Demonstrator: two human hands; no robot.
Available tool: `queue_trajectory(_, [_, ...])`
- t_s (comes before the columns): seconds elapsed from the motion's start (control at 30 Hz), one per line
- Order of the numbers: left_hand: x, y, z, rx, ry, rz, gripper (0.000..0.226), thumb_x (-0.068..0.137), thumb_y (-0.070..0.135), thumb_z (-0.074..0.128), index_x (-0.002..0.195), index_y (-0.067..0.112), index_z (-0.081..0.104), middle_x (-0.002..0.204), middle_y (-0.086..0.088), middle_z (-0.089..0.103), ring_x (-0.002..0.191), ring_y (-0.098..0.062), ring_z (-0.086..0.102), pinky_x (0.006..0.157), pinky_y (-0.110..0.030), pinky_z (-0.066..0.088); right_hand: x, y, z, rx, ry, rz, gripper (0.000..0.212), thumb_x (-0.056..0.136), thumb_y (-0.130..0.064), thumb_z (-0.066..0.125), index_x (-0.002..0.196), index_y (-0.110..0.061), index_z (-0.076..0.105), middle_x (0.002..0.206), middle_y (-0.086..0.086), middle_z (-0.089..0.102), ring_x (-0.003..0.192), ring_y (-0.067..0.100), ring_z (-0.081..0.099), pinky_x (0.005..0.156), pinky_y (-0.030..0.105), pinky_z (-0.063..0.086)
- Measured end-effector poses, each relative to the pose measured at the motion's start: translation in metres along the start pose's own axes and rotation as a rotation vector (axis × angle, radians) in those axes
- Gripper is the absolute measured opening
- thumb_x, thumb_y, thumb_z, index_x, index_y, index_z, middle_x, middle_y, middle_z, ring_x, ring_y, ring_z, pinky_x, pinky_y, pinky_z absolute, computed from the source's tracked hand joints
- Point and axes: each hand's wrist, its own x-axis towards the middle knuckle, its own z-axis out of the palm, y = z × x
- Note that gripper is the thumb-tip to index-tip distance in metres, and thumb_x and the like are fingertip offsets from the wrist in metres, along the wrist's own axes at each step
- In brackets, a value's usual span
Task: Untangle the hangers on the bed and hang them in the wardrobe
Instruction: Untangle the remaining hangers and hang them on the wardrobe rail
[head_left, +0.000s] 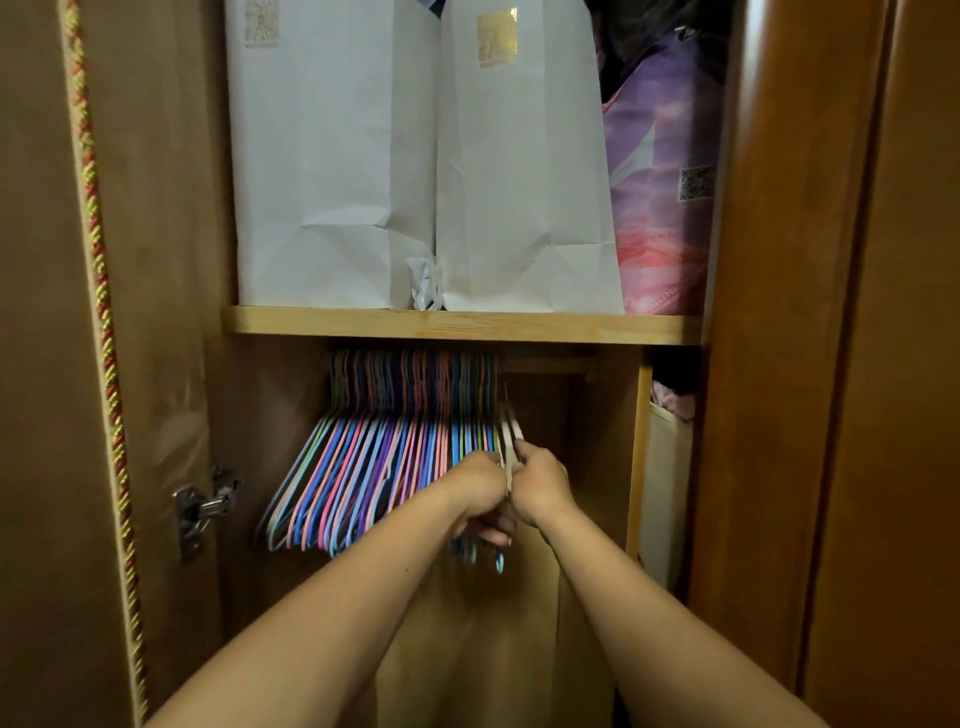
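Several thin hangers (363, 457) in pink, blue, purple and green hang packed together on the wardrobe rail (545, 366) under the wooden shelf. At the right end of the row, a pale hanger (511, 428) appears blurred, its hook just below the rail. My left hand (480, 483) and my right hand (540, 480) meet there, each gripping this hanger's lower part, my left fingers curled under it. The rail to the right of the row is bare.
The wooden shelf (457, 326) carries two white paper bags (332, 156) and a purple printed bag (662, 171). The open wardrobe door (156, 312) with its metal hinge (200, 506) stands at left. A wooden panel (639, 457) closes the compartment at right.
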Motion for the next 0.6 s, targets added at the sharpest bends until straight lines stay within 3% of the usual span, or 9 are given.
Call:
queue_trajectory(0.07, [-0.016, -0.009, -0.012, -0.008, 0.019, 0.017, 0.027, 0.104, 0.013, 0.035, 0.126, 0.024, 0.046, 0.092, -0.012, 0.068, 0.086, -0.030, 0.074, 0.081, -0.047, 0.061, -0.006, -0.003, 0.004, -0.035, 0.005, -0.007, 0.047, 0.100, -0.005, 0.040, 0.146, -0.015, 0.046, 0.147, 0.011, 0.049, 0.132, 0.030, 0.048, 0.107, 0.036, 0.041])
queue_trajectory(0.13, [-0.033, -0.016, -0.025, -0.005, 0.050, 0.044, 0.022, 0.103, 0.007, 0.034, 0.106, 0.016, 0.053, 0.088, -0.012, 0.066, 0.076, -0.028, 0.072, 0.071, -0.045, 0.059, -0.015, -0.003, 0.002, -0.072, 0.042, -0.012, 0.044, 0.099, -0.007, 0.043, 0.142, -0.015, 0.050, 0.142, 0.012, 0.052, 0.127, 0.031, 0.051, 0.101, 0.037, 0.044])
queue_trajectory(0.23, [-0.049, -0.029, -0.041, 0.024, 0.118, 0.082, 0.026, 0.098, -0.002, 0.036, 0.109, 0.012, 0.055, 0.087, -0.016, 0.065, 0.061, -0.024, 0.063, 0.051, -0.031, 0.052, -0.037, -0.006, 0.000, -0.221, 0.200, -0.074, 0.053, 0.096, -0.009, 0.052, 0.146, -0.020, 0.042, 0.148, 0.008, 0.041, 0.133, 0.030, 0.041, 0.105, 0.041, 0.042])
queue_trajectory(0.33, [-0.057, -0.045, -0.054, 0.040, 0.210, 0.108, 0.024, 0.097, -0.003, 0.040, 0.094, 0.012, 0.059, 0.086, -0.016, 0.063, 0.055, -0.023, 0.059, 0.054, -0.029, 0.051, -0.065, -0.017, 0.013, -0.298, 0.291, -0.287, 0.052, 0.087, -0.003, 0.056, 0.137, -0.019, 0.052, 0.139, 0.005, 0.046, 0.127, 0.026, 0.040, 0.103, 0.038, 0.041])
queue_trajectory(0.47, [-0.082, -0.098, -0.069, 0.147, 0.365, 0.081, 0.020, 0.096, 0.012, 0.050, 0.086, 0.015, 0.066, 0.084, -0.012, 0.072, 0.064, -0.023, 0.061, 0.062, -0.030, 0.050, -0.111, -0.028, 0.065, -0.186, 0.023, -0.435, 0.029, 0.080, -0.007, 0.056, 0.103, -0.020, 0.069, 0.108, 0.005, 0.065, 0.107, 0.028, 0.057, 0.091, 0.038, 0.047])
queue_trajectory(0.6, [-0.162, -0.174, -0.074, 0.185, 0.479, -0.053, 0.021, 0.097, 0.018, 0.052, 0.089, 0.019, 0.071, 0.077, -0.002, 0.072, 0.064, -0.014, 0.064, 0.061, -0.028, 0.053, -0.180, -0.018, 0.125, -0.055, -0.240, -0.452, 0.025, 0.087, -0.010, 0.052, 0.099, -0.022, 0.070, 0.104, -0.002, 0.067, 0.098, 0.019, 0.061, 0.084, 0.028, 0.047])
